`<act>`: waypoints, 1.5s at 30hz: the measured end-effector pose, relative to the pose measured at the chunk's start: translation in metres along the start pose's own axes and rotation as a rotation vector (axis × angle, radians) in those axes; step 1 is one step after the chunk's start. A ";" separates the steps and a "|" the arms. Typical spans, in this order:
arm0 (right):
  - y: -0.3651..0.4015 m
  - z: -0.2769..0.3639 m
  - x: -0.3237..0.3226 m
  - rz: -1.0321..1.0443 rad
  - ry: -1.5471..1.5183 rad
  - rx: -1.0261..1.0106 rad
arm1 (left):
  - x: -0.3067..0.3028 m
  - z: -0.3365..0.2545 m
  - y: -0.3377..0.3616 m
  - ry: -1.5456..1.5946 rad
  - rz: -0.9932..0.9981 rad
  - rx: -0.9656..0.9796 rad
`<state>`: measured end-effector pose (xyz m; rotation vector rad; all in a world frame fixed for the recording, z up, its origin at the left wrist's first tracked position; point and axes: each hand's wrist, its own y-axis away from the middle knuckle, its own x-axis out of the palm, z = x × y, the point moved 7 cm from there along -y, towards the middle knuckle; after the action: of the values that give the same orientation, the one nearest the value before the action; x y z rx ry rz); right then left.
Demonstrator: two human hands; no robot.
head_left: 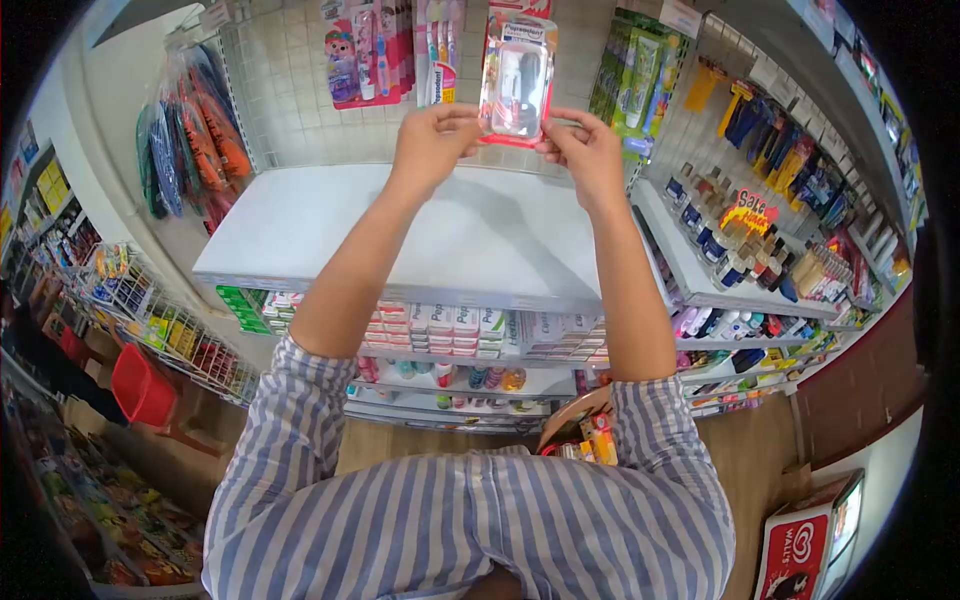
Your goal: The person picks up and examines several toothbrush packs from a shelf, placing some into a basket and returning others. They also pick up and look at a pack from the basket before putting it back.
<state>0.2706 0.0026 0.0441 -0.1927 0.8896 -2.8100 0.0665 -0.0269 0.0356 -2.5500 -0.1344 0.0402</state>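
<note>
A Pepsodent blister pack [517, 80] with a red lower edge is held upright in front of the wire-grid back panel. My left hand [437, 145] pinches its lower left corner. At the lower right corner, the fingers of my right hand [583, 150] close on the same pack. Pink toothbrush packs [368, 50] hang to the left, with another toothbrush pack [438, 50] nearer the held one. Green packs [638, 85] hang to the right. Below both hands lies a white shelf top [320, 225].
Boxed toothpaste [455, 325] fills the shelf below. Bottles [725, 240] stand on the right shelf by a Sale sign [748, 213]. Clothes in plastic [195, 140] hang at left, above wire baskets [170, 320] and a red bin [145, 385]. A basket [580, 415] is near the floor.
</note>
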 end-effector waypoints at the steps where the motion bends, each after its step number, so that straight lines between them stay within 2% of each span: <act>1: -0.009 0.002 -0.001 0.011 0.005 -0.022 | 0.002 -0.004 -0.005 -0.001 -0.004 0.006; 15: -0.059 0.022 -0.001 0.060 -0.016 -0.143 | 0.002 -0.030 -0.045 0.004 -0.064 0.140; 29: -0.082 -0.009 -0.006 0.052 0.080 -0.113 | 0.001 0.012 -0.078 0.025 -0.032 0.099; 34: -0.094 -0.016 -0.005 0.031 0.102 -0.183 | 0.001 0.026 -0.095 -0.045 -0.021 0.077; 45: -0.098 -0.024 -0.002 -0.028 0.130 -0.190 | 0.003 0.043 -0.103 0.018 -0.086 0.114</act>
<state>0.2548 0.0953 0.0816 -0.0498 1.1935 -2.7877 0.0575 0.0824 0.0570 -2.4274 -0.2278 -0.0086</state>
